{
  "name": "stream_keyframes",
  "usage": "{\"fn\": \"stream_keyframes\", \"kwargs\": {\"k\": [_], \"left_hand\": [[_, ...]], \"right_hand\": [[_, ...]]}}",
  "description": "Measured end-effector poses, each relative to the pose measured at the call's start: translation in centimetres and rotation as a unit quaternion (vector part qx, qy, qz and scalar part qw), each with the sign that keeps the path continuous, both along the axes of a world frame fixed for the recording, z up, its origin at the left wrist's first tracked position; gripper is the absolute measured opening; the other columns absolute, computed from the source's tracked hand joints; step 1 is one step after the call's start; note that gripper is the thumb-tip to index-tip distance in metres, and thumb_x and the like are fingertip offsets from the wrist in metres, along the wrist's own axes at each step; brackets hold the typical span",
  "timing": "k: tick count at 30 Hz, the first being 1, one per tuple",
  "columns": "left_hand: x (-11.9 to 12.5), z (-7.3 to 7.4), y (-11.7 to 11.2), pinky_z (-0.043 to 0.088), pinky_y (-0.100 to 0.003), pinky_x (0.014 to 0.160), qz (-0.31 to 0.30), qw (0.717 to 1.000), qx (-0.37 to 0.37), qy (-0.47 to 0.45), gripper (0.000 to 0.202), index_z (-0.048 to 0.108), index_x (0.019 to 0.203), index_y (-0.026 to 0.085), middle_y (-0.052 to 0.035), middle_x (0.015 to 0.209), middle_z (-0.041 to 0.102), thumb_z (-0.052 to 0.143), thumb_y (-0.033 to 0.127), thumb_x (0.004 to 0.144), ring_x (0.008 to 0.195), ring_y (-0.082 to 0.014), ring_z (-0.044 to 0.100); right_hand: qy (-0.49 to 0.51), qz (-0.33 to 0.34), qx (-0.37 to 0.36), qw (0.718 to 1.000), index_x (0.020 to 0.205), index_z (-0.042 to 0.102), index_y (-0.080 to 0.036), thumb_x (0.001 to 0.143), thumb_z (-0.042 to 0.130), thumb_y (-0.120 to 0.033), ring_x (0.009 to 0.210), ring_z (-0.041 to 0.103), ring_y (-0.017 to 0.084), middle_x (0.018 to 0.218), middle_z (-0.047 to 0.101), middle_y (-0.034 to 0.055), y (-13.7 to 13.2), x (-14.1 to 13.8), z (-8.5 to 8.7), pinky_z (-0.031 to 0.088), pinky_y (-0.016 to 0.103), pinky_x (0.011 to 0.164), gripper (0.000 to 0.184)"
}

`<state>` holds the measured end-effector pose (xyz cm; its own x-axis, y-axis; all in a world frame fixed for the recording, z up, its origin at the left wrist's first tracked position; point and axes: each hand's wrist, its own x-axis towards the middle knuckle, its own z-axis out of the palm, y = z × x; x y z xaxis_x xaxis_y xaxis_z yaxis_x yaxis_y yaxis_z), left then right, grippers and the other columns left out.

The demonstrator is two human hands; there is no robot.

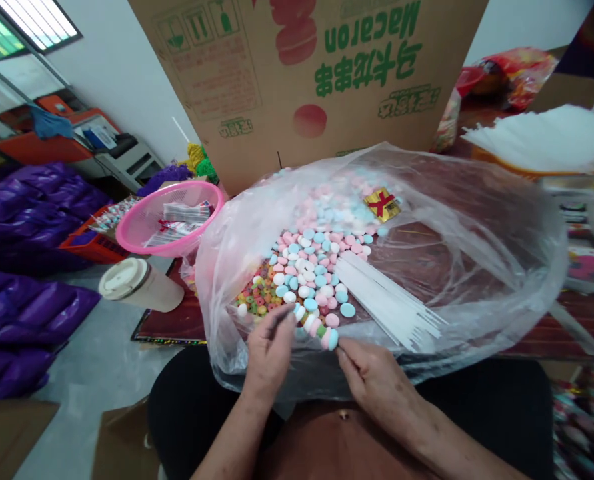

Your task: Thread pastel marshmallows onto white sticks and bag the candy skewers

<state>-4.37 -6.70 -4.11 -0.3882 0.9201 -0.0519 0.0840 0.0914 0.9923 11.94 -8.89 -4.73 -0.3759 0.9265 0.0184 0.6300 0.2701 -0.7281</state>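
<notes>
We had one candy stick [321,331] seemingly well loaded, our left hand [271,348] and right hand [381,377] pinching its ends; many loose candies [321,281] and bare sticks [387,300] lay unused.

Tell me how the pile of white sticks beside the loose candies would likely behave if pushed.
The white sticks would probably slide apart, since they look thin and fan out at one end. They seem fairly stiff, lying straight. The wrinkled clear plastic around them might drag along.

Purple bags [17,320] lay left of the cup [159,288]; a pink basket [164,251] and big box [264,143] stood behind it.
</notes>
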Motion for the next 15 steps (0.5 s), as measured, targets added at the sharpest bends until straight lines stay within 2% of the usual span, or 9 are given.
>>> {"fn": "stream_keyframes", "kwargs": {"k": [3, 4, 6, 10, 15], "left_hand": [[0.5, 0.6, 1.1, 0.049, -0.024, 0.061, 0.064, 0.98, -0.027, -0.186, 0.022, 0.063, 0.081, 0.018, 0.0005, 0.075, 0.067, 0.067, 0.036, 0.069, 0.068, -0.0132, 0.062], [0.7, 0.9, 1.4, 0.049, -0.024, 0.061, 0.07, 0.97, -0.038, -0.228, 0.022, 0.062, 0.08, 0.018, 0.0005, 0.074, 0.066, 0.066, 0.037, 0.07, 0.068, -0.0133, 0.062], [1.4, 1.4, 1.7, 0.05, -0.026, 0.064, 0.046, 0.957, -0.057, -0.282, 0.025, 0.06, 0.075, 0.016, -0.0012, 0.073, 0.065, 0.061, 0.041, 0.073, 0.07, -0.015, 0.063], [2.7, 2.3, 1.3, 0.051, -0.029, 0.06, 0.02, 0.943, -0.044, -0.329, 0.033, 0.054, 0.069, 0.017, -0.0017, 0.065, 0.063, 0.051, 0.049, 0.078, 0.063, -0.0159, 0.064], [3.9, 3.0, 1.0, 0.051, -0.026, 0.058, 0.07, 0.949, 0.0, -0.306, 0.027, 0.05, 0.07, 0.019, 0.0034, 0.056, 0.057, 0.052, 0.044, 0.078, 0.053, -0.0119, 0.059]], "right_hand": [[0.018, 0.007, -0.001, 1.0, 0.072, 0.054, -0.017, 0.088, 0.03, -0.019, 0.059, 0.054, 0.016, 0.065, 0.059, 0.0054, -0.1, -0.2, 0.2, 0.034, 0.027, 0.057, 0.029], [0.02, 0.009, 0.001, 1.0, 0.073, 0.054, -0.017, 0.088, 0.03, -0.019, 0.059, 0.054, 0.016, 0.066, 0.059, 0.0054, -0.1, -0.3, 0.2, 0.034, 0.027, 0.057, 0.028], [0.025, 0.012, 0.005, 1.0, 0.075, 0.053, -0.016, 0.088, 0.029, -0.018, 0.059, 0.054, 0.016, 0.067, 0.06, 0.0056, -0.2, -0.6, 0.4, 0.034, 0.027, 0.057, 0.027], [0.036, 0.007, 0.009, 0.999, 0.076, 0.053, -0.016, 0.086, 0.029, -0.015, 0.058, 0.053, 0.016, 0.067, 0.06, 0.0056, -0.4, -1.0, 0.6, 0.035, 0.027, 0.056, 0.025], [0.047, 0.007, 0.002, 0.999, 0.074, 0.052, -0.017, 0.085, 0.03, -0.013, 0.057, 0.053, 0.016, 0.066, 0.06, 0.0062, -0.4, -1.7, 1.1, 0.036, 0.026, 0.055, 0.024]]}}
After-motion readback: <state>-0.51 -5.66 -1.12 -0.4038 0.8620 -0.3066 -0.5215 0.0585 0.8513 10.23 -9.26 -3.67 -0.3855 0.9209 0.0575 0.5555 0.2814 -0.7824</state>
